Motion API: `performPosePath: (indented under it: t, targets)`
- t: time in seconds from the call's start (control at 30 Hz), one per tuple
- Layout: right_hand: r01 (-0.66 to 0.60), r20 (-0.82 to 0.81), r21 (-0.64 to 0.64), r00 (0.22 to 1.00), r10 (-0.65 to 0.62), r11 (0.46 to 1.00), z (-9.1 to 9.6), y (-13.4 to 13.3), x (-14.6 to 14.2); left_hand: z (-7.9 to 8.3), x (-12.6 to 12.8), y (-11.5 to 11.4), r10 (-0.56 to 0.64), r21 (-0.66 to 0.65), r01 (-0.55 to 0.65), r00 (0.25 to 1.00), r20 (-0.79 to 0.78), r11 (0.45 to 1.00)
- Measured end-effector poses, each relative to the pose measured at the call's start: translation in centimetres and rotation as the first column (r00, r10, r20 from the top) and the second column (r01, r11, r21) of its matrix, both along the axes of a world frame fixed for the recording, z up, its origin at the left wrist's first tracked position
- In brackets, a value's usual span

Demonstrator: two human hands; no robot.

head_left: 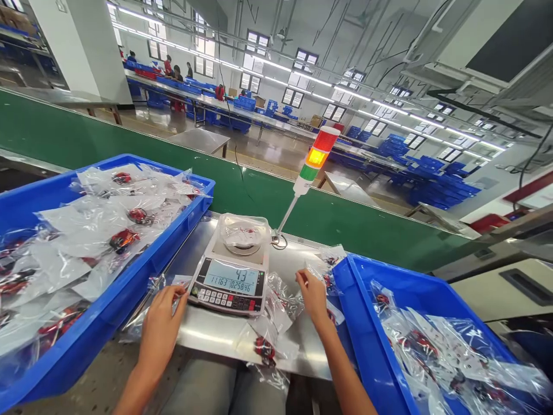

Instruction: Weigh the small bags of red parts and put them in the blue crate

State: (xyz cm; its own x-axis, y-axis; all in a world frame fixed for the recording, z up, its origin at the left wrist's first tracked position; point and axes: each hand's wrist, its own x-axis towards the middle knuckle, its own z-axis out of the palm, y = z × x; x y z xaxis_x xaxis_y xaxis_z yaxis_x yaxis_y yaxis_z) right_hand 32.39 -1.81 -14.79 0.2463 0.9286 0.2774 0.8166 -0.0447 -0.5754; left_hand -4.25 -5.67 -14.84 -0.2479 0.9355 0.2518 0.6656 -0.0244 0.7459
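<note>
At the far left a blue plastic crate (116, 308) is heaped with clear bags (82, 225), many showing white card and red-and-black pieces. Just beside its near wall, the left hand (161, 317) rests at the front left corner of the digital scale, its thumb and fingers bent towards each other around the edge of some clear plastic; whether it pinches anything, I cannot tell. The scale (233, 259) stands on the metal tabletop (211, 331), its lit display (233, 278) reading 43 on the upper row. Right of it, more of the bags lie loose on the tabletop, one with a red-and-black piece (264, 347) at the front edge. Behind, a signal tower light (317, 158) leans, its amber section glowing. The right hand (314, 297), well apart from the left, is over the loose bags with fingers curled; I cannot tell if it grips one. At the right, a second blue crate (360, 323) holds further bags, less heaped
</note>
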Motion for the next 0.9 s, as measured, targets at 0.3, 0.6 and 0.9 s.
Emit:
performPosePath:
  t: [0.3, 0.6, 0.9]
  targets:
    - [0.004, -0.045, -0.034, 0.999, -0.005, 0.999, -4.4, -2.7, -0.2, -2.6, -1.7, -0.7, 0.006, -0.001, -0.007, 0.977, -0.213, 1.000]
    - [0.005, -0.081, 0.007, 0.997, -0.005, 1.000, -2.1, -1.8, -0.6, -1.3, -1.5, -0.7, 0.019, -0.010, -0.022, 0.984, -0.177, 1.000]
    - [0.031, -0.027, 0.164, 0.999, -0.026, 0.986, 2.7, -0.5, -1.3, 8.5, 6.0, 6.5, -0.334, 0.322, 0.424, 0.894, -0.298, 0.846]
